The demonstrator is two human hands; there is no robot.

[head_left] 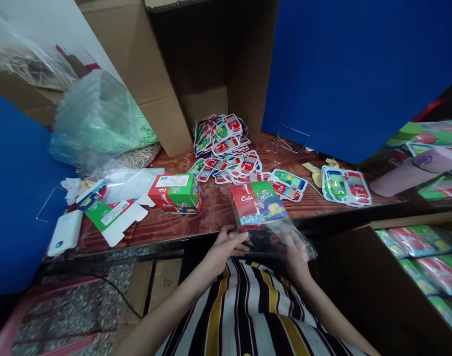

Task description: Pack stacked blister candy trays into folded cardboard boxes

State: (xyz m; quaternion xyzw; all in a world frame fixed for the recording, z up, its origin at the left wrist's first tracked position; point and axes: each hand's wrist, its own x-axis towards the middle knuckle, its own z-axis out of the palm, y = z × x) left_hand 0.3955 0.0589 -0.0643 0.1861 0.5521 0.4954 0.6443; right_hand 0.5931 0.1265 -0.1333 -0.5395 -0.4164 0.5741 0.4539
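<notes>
A red and green carton (259, 202) printed "Cola" and "Sprite" sits inside a clear plastic bag (281, 230) over the table's front edge. My left hand (229, 242) is closed on the bag at the near left corner of the carton. On the other side, my right hand (295, 249) grips the loose end of the bag, its fingers partly seen through the film. To the left stands a second carton (176, 194) of the same print. Behind are many can-shaped printed pouches (240, 163), heaped out of an open cardboard box (211, 99).
A flattened carton (110, 212) and a white power bank (65, 232) lie at the left, near bagged shredded filler (100, 118). At the right are a pouch stack (346, 185), a pink bottle (403, 175) and a box of wrapped cartons (374, 247). Blue panels (359, 74) flank the table.
</notes>
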